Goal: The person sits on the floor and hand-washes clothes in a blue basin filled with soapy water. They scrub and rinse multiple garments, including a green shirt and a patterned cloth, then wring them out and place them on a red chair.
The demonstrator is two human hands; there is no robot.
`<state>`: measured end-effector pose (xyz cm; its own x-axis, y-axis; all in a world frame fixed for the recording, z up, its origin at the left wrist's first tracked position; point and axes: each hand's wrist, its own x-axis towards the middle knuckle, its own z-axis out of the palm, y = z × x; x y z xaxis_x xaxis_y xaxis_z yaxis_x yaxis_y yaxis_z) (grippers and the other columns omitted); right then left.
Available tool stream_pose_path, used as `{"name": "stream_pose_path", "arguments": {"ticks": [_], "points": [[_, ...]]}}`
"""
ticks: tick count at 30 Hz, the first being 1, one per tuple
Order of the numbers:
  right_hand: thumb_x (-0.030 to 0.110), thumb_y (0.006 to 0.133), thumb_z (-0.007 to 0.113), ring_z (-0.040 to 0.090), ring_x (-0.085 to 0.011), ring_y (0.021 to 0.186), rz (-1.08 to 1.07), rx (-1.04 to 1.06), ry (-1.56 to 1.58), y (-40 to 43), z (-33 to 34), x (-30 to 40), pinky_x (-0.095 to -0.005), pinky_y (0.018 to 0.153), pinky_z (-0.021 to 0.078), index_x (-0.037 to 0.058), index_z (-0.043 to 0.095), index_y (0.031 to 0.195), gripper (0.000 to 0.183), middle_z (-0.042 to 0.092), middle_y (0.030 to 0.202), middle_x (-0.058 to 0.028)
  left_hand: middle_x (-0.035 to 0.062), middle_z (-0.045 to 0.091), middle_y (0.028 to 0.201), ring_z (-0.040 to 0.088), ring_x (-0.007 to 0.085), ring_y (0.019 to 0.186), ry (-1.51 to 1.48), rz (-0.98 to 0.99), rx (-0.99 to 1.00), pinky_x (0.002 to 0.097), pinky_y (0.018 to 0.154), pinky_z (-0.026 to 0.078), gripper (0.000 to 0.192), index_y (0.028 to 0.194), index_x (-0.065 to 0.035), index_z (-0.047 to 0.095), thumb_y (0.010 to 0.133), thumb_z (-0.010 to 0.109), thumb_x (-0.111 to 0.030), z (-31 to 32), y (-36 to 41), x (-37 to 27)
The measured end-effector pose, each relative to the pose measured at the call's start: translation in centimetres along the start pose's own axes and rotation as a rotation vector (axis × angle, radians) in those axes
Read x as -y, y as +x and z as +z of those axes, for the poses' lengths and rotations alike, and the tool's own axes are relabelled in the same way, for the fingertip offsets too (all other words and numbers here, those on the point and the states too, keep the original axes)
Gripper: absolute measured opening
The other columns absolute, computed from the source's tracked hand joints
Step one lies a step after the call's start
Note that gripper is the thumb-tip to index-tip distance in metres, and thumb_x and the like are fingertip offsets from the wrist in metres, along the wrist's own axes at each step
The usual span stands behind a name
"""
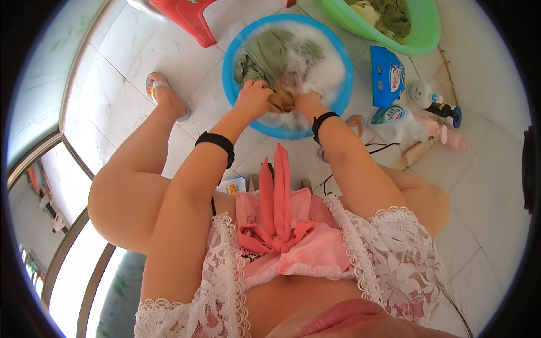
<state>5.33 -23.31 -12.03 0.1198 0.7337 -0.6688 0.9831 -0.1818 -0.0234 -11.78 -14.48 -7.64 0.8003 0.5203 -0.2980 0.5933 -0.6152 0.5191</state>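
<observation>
A blue plastic basin (347, 80) on the floor in front of me holds white suds (327, 72) and a wet olive-green garment (267, 50). My left hand (253, 100), its fingers curled, grips the cloth near the basin's close rim. Across from it, my right hand (308, 102) is partly sunk in the suds and closed on a yellow-brown piece of cloth (281, 99). That piece lies bunched between both hands. Whether it belongs to the green garment, I cannot tell. Suds hide some of my right fingers.
A green tub (427, 36) with more clothes stands far right. Beside the basin are a blue detergent bag (384, 78), a large detergent bottle (391, 122), a pump bottle (419, 94) and a pink bottle (454, 137). A red plastic stool (190, 17) stands far left, with glass-panelled doors (46, 59) nearer.
</observation>
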Motion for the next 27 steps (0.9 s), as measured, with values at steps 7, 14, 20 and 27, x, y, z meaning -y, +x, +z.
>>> {"name": "stream_pose_path", "arguments": {"ticks": [7, 14, 20, 27], "points": [[0.011, 0.082, 0.049, 0.054, -0.0259, 0.102, -0.078, -0.130, 0.910, 0.8, -3.4, -2.9, -0.0453, 0.085, 0.0449, 0.0090, 0.049, 0.122, 0.040, 0.053, 0.119, -0.0089, 0.0081, 0.058, 0.109, 0.046, 0.0302, 0.106, -0.346, -0.094, 0.101, 0.0395, 0.085, 0.042, 0.024, 0.100, -0.0111, 0.065, 0.080, 0.051, -0.010, -1.1, 2.0, 0.5], [0.000, 0.079, 0.041, 0.054, -0.0241, 0.098, 0.145, -0.222, 1.840, -6.2, -10.5, -0.6, -0.0374, 0.079, 0.0490, 0.0134, 0.031, 0.131, 0.055, 0.047, 0.118, -0.0120, 0.0162, 0.011, 0.147, 0.018, 0.0443, 0.131, -1.387, -0.589, 0.427, 0.0460, 0.105, 0.024, 0.098, 0.141, -0.0096, 0.016, 0.074, 0.040, -0.076, -4.3, 0.9, -2.5], [-0.003, 0.078, 0.039, 0.051, -0.0234, 0.104, -0.175, -0.312, 2.231, -10.0, -11.0, 2.2, -0.0352, 0.084, 0.0471, 0.0129, 0.023, 0.135, 0.062, 0.041, 0.124, -0.0104, 0.0150, 0.040, 0.133, 0.045, 0.0315, 0.117, -2.072, -0.243, 0.301, 0.0434, 0.094, 0.042, 0.073, 0.137, -0.0107, 0.028, 0.084, 0.051, -0.055, -6.2, 0.1, -4.8], [0.020, 0.077, 0.062, 0.046, -0.0268, 0.110, -0.192, -0.833, 1.447, -10.7, -11.1, 1.4, -0.0361, 0.092, 0.0404, 0.0067, 0.018, 0.138, 0.076, 0.038, 0.127, -0.0149, 0.0081, 0.053, 0.115, 0.056, 0.0214, 0.103, -1.804, -0.101, -0.050, 0.0354, 0.087, 0.049, 0.039, 0.121, -0.0086, 0.043, 0.085, 0.056, -0.015, -8.4, 0.7, -5.6]]}}
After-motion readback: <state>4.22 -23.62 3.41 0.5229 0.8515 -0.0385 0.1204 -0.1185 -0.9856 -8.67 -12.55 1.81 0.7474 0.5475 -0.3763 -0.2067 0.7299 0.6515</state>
